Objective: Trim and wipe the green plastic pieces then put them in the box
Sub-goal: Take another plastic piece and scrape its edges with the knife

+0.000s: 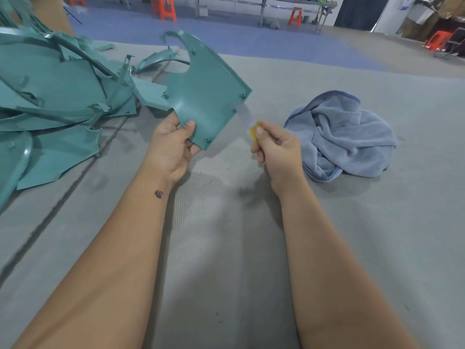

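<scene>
My left hand point(173, 147) grips the near corner of a green plastic piece point(206, 89), thumb on top, holding it tilted above the table. My right hand point(276, 149) pinches a small knife with a yellow handle point(254, 131). Its blurred blade point(243, 113) touches the right edge of the held piece. A pile of several more green plastic pieces point(55, 96) lies at the left. No box is in view.
A crumpled blue-grey cloth point(344, 137) lies on the grey table point(226, 248) to the right of my right hand. Beyond the table's far edge are a blue floor, orange stools point(164, 7) and metal tables.
</scene>
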Demonstrator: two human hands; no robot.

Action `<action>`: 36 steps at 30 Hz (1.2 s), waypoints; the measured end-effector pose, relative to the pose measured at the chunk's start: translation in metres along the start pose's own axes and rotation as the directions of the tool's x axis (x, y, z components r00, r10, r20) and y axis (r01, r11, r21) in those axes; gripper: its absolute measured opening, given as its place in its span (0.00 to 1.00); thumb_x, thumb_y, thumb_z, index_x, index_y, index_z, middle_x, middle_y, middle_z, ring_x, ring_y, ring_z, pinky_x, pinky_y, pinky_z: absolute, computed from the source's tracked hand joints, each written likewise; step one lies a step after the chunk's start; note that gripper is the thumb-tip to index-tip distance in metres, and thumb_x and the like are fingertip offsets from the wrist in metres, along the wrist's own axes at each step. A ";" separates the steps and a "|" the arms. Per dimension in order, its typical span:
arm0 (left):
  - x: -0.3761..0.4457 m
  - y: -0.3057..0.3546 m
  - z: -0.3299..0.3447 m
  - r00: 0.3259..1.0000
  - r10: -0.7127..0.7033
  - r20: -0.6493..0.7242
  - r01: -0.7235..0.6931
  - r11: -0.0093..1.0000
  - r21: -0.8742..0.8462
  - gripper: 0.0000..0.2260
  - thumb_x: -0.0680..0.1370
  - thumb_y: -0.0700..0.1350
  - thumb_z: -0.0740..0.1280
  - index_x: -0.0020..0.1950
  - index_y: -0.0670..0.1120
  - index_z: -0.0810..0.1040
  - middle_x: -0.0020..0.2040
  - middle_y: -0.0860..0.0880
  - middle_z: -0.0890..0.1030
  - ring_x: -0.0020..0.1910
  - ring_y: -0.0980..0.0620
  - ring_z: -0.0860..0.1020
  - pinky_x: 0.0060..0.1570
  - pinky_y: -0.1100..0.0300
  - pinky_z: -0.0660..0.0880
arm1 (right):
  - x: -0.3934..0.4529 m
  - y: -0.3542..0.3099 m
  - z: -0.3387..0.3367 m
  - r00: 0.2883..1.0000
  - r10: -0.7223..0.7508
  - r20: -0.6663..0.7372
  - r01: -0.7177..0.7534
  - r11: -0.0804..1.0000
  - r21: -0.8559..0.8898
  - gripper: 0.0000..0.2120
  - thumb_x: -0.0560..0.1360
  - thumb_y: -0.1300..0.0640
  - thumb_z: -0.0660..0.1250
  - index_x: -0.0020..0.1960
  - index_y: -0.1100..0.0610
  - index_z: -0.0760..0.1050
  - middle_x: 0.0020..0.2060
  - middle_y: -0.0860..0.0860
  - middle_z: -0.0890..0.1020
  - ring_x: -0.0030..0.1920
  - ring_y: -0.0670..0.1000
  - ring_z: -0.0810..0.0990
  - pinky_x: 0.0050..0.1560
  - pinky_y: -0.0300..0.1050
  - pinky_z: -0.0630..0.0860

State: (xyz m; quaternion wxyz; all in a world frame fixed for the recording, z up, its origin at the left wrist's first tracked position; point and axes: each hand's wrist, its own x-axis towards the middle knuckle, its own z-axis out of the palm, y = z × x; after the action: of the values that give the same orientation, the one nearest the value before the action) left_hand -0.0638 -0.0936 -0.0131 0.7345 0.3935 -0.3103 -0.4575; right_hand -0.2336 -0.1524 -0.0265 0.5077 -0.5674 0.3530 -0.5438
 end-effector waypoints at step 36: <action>0.004 -0.006 -0.001 0.993 -0.100 -0.063 0.087 0.979 -0.183 0.12 0.82 0.33 0.55 0.56 0.42 0.76 0.48 0.48 0.85 0.46 0.50 0.84 0.47 0.53 0.82 | -0.005 -0.008 0.001 0.995 0.075 0.061 -0.076 0.997 0.013 0.06 0.80 0.59 0.61 0.46 0.53 0.73 0.31 0.52 0.83 0.22 0.48 0.70 0.28 0.42 0.68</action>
State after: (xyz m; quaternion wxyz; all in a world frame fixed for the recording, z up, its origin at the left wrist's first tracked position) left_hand -0.0639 -0.0981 -0.0186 0.7556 0.3557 -0.2221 -0.5032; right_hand -0.2346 -0.1460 -0.0204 0.5426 -0.5659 0.3543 -0.5096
